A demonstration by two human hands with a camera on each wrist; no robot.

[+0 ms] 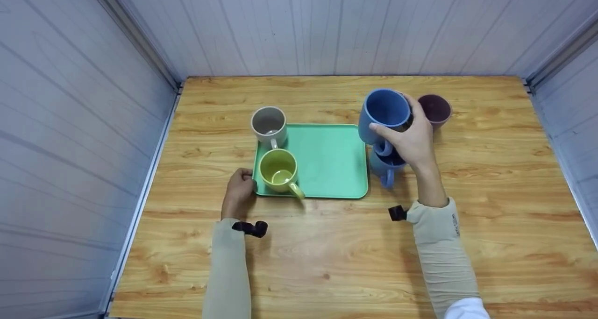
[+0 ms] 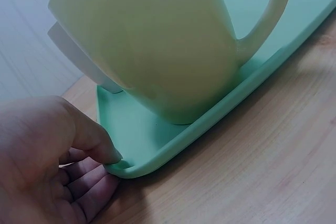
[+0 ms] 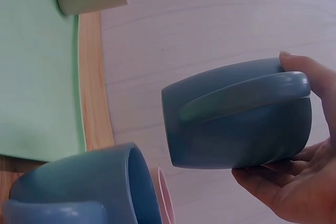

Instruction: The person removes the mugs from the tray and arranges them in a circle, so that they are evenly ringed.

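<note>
My right hand (image 1: 413,134) grips a blue mug (image 3: 231,124) around its body and holds it up over the right edge of the green tray (image 1: 334,162). Below it, a second blue mug (image 1: 383,162) stands on the table just right of the tray, partly hidden by the hand. At the tray's near left corner, my left hand (image 1: 240,186) pinches the rim, thumb on top, as the left wrist view shows. Beside that hand a yellow mug (image 1: 275,169) stands upright on the tray. Behind it is a grey mug (image 1: 273,127) at the far left corner.
A maroon cup (image 1: 435,111) stands on the wooden table (image 1: 327,258) behind my right hand. Pale panelled walls (image 1: 303,29) close off the back and both sides.
</note>
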